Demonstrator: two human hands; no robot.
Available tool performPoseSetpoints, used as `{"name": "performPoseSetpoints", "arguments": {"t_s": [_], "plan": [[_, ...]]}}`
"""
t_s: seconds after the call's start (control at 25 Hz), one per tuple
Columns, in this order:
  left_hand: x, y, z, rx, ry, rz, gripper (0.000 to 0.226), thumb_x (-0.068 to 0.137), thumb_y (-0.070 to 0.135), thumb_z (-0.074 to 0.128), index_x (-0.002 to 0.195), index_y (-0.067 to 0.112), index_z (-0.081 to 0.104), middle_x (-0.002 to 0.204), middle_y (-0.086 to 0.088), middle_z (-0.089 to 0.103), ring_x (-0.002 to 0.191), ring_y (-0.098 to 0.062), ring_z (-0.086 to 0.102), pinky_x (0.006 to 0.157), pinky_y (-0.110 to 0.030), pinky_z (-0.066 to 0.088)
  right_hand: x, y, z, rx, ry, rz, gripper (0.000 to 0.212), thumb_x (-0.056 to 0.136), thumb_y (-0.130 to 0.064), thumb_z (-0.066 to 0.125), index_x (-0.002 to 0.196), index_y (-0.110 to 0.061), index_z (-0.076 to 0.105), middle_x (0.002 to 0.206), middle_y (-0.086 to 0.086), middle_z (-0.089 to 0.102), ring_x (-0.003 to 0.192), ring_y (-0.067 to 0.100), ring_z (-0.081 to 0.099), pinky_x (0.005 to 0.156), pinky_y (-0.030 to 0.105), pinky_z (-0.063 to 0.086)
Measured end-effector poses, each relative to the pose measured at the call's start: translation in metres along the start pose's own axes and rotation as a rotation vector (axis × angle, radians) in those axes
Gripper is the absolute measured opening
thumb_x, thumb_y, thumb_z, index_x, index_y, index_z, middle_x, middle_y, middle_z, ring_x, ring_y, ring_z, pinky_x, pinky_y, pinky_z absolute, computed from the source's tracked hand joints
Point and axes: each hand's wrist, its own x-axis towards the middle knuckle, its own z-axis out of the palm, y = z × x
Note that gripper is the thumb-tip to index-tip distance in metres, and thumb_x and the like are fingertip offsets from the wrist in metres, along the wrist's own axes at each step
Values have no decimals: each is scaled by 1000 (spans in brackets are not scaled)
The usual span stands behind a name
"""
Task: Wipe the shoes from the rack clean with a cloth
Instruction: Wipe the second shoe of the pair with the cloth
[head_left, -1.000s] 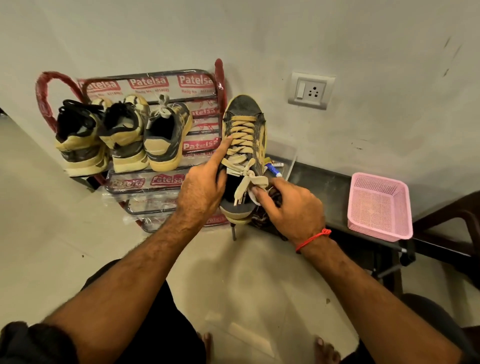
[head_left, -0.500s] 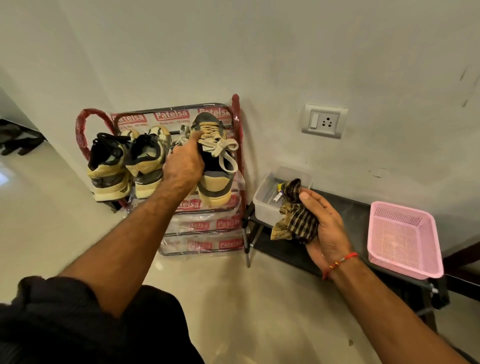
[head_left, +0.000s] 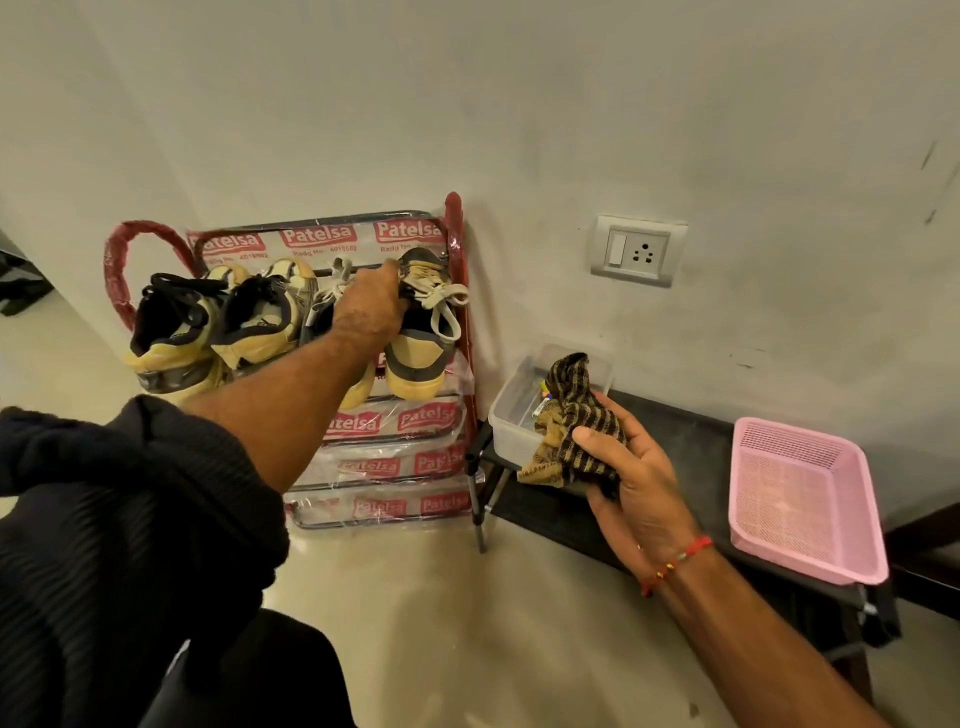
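Observation:
A red-framed shoe rack (head_left: 460, 332), still wrapped in printed plastic, stands against the wall. Several tan and grey sneakers sit on its top shelf. My left hand (head_left: 370, 306) grips the rightmost sneaker (head_left: 422, 338) by its tongue and laces, with the shoe resting on the shelf at the rack's right end. Another sneaker (head_left: 260, 317) and a black-laced one (head_left: 174, 332) sit to the left. My right hand (head_left: 631, 480) holds a crumpled brown and black striped cloth (head_left: 571, 415) over the left end of the low black bench (head_left: 685, 447).
A clear plastic tub (head_left: 511, 415) with small items stands on the bench's left end. A pink mesh basket (head_left: 802, 499) sits at its right. A wall socket (head_left: 635, 250) is above. Bare tiled floor lies in front.
My left hand has carried the sneaker from in front of me back onto the rack's top shelf. My right hand has let go of the shoe and now holds only the cloth.

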Motion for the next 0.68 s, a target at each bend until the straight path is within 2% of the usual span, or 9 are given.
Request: {"name": "performPoseSetpoints", "arguments": {"t_s": [0.12, 0.2, 0.32, 0.4, 0.52, 0.6, 0.68], "plan": [[-6, 9, -19, 162, -30, 21, 60, 94, 23, 71, 145, 12, 41, 139, -20, 52, 119, -40, 59, 91, -51, 54, 4, 5, 1, -17, 87, 11, 30, 98, -10, 57, 128, -12, 63, 116, 14, 72, 107, 27, 70, 97, 49, 54], [-25, 17, -33, 282, 24, 76, 69, 94, 25, 72, 151, 18, 35, 156, -16, 37, 125, -42, 56, 90, -53, 54, 5, 7, 3, -13, 133, 14, 28, 101, -24, 54, 125, -13, 65, 114, 14, 73, 106, 27, 70, 93, 47, 56], [-88, 35, -38, 117, 135, 258, 56, 100, 35, 62, 151, 28, 41, 160, -5, 32, 132, -32, 49, 92, -51, 55, 1, 9, 6, -4, 179, 18, 37, 100, -39, 54, 125, -15, 67, 115, 11, 73, 110, 27, 69, 94, 46, 56], [-143, 45, -25, -149, 4, 341, 49, 101, 47, 54, 147, 30, 48, 155, -1, 38, 134, -23, 45, 102, -47, 51, -4, 11, 9, 20, 173, 36, 43, 100, -44, 52, 125, -13, 68, 116, 11, 73, 110, 27, 69, 95, 45, 55], [-207, 60, 3, -524, -327, 279, 53, 101, 55, 48, 144, 25, 54, 145, 0, 54, 129, -15, 52, 109, -45, 48, -12, 14, 11, 6, 70, 18, 47, 103, -44, 44, 124, -10, 68, 119, 12, 71, 111, 25, 68, 87, 38, 56], [-232, 67, 13, -640, -463, 186, 60, 100, 60, 46, 147, 23, 52, 142, 8, 58, 128, -10, 55, 109, -31, 47, -15, 15, 12, -35, 25, 31, 48, 104, -44, 41, 125, -10, 66, 120, 13, 71, 114, 26, 67, 85, 34, 57], [-246, 73, 17, -776, -493, 127, 52, 103, 52, 46, 148, 26, 50, 131, 26, 55, 127, -2, 53, 102, -11, 42, -17, 16, 11, -68, -14, 88, 49, 104, -45, 40, 124, -9, 67, 120, 14, 71, 113, 26, 68, 88, 36, 57]]}}
